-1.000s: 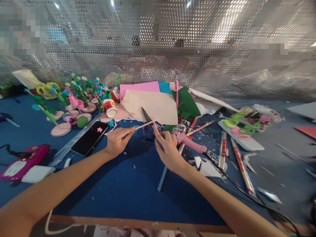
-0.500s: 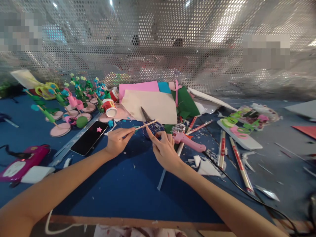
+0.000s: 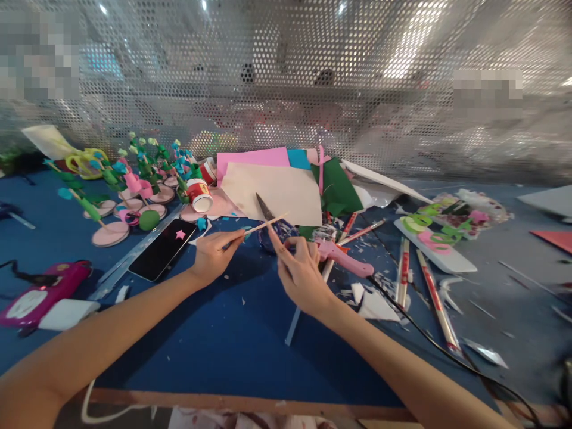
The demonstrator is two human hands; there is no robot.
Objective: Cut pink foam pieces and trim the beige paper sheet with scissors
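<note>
My left hand [image 3: 217,256] is closed in a pinch on a thin wooden stick [image 3: 277,218], which points right and slightly up. A small teal scrap [image 3: 247,235] shows at its fingertips; whether it is fixed to the stick I cannot tell. My right hand [image 3: 306,277] has its index finger stretched out to the stick, seemingly touching it, with the other fingers bent and apart. Behind the stick lie scissors [image 3: 264,207], their blades on a cream paper sheet [image 3: 277,185] and their blue handles partly hidden. Beside my right hand rests a pink glue gun [image 3: 346,258].
A phone [image 3: 156,250] bearing a pink star [image 3: 180,235] lies left of my left hand. Several paper flowers on round pink bases [image 3: 110,234] stand behind it. A black cord [image 3: 415,325] crosses the right side among paper scraps [image 3: 375,302]. Perforated metal [image 3: 286,107] closes off the back.
My right index fingertip has shifted slightly right along the stick, and the stick's far end has moved a little right and up. My left hand has barely moved.
</note>
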